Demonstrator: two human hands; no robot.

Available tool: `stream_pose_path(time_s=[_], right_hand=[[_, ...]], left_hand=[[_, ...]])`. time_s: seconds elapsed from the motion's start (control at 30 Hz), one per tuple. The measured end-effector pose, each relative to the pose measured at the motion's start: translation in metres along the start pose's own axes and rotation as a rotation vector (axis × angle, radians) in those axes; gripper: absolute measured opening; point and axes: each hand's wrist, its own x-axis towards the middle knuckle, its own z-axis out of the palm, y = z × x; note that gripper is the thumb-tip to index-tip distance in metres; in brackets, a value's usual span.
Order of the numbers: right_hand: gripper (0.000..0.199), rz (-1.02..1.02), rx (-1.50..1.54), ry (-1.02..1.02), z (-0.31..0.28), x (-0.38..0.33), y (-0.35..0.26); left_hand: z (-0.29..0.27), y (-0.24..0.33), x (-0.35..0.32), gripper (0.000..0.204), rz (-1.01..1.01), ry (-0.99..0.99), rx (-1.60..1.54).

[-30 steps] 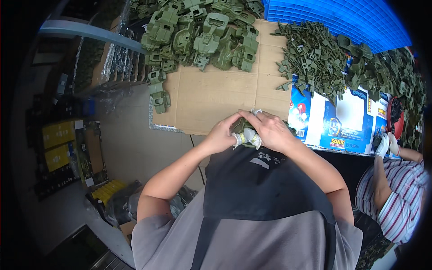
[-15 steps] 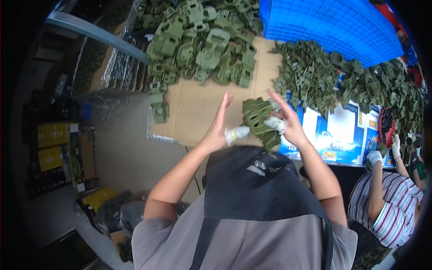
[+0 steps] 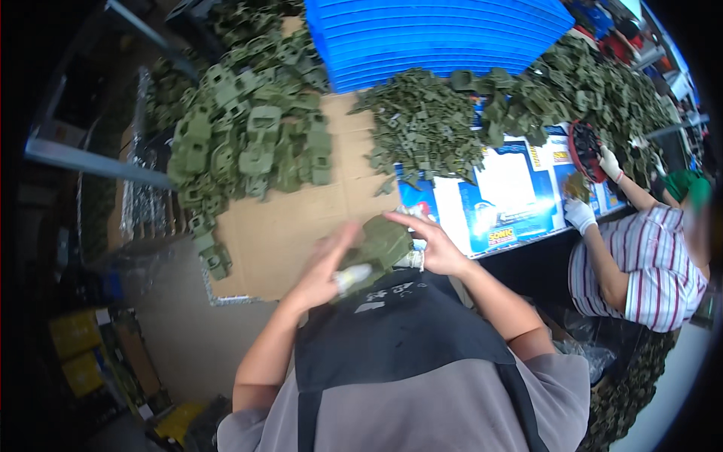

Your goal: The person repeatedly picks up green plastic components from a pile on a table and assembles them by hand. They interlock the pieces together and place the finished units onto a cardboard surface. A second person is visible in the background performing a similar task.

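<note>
An olive-green moulded plastic part (image 3: pixel 382 242) is held just above the front edge of the cardboard-covered table, close to my apron. My right hand (image 3: pixel 438 247) grips its right side, with the index finger along the top and the thumb below. White coverings wrap the thumb and some fingers. Smeared by motion, my left hand (image 3: pixel 325 270) is at the part's left side, its white-wrapped thumb overlapping the near edge. Whether those fingers close on the part cannot be made out.
Larger green parts (image 3: pixel 260 143) are heaped at the back left of the cardboard (image 3: pixel 279 226). Smaller green pieces (image 3: pixel 425 124) lie beside a blue crate (image 3: pixel 437 38). At right, a person in a striped shirt (image 3: pixel 640 264) works with gloved hands near a red-rimmed basket (image 3: pixel 586 151).
My view has swung to the right. The left hand, apart from the part before, has come up against it. In my right hand the part has turned and shows a smoother face.
</note>
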Motion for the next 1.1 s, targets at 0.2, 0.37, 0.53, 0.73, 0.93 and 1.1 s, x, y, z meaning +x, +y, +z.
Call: stream_pose_path(time_s=[0.2,0.37,0.53,0.73,0.93,1.1], right_hand=[[0.067,0.260,0.564,0.273,0.004,-0.045,0.024],[0.062,0.363,0.237,0.308,-0.007,-0.065,0.005],[0.051,0.162,0.170,0.811,-0.029,-0.065,0.048],[0.044,0.209,-0.151,1.602,-0.126,-0.088,0.201],[0.077,0.373,-0.899,1.167,-0.120,-0.111,0.245],[0.066,0.120,-0.493,0.819,-0.056,-0.062,0.142]], left_hand=[[0.012,-0.004,-0.008,0.080,-0.191,0.158,-0.446],[0.028,-0.006,0.001,0.071,-0.040,0.138,-0.384],[-0.003,-0.072,-0.001,0.093,0.059,0.418,0.057],[-0.138,-0.218,-0.158,0.096,-0.925,1.277,0.629],[-0.113,-0.228,-0.168,0.078,-0.761,1.156,0.199],[-0.084,-0.103,-0.155,0.058,-0.897,0.731,-0.370]])
